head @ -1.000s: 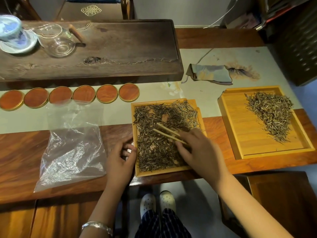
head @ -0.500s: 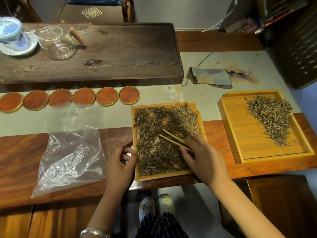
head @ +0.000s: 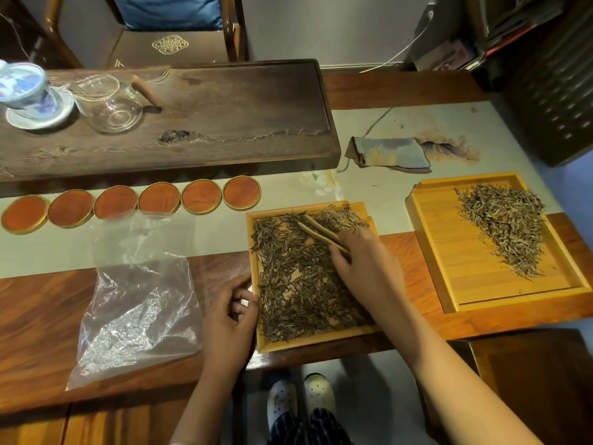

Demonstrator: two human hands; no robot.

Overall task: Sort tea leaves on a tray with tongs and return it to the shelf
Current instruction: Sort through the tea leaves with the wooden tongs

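Bamboo tray [head: 256,329], dark tea leaves [head: 298,284] spread across it

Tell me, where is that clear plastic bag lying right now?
In the head view the clear plastic bag lies flat on the wooden table's left part, just left of the left hand, below the row of round coasters.

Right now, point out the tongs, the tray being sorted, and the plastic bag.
tongs [head: 321,231]: head view, middle of the two bamboo arms, above the right hand.
tray being sorted [head: 308,344]: head view, bare near rim.
plastic bag [head: 134,316]: head view, centre of the crinkled film.
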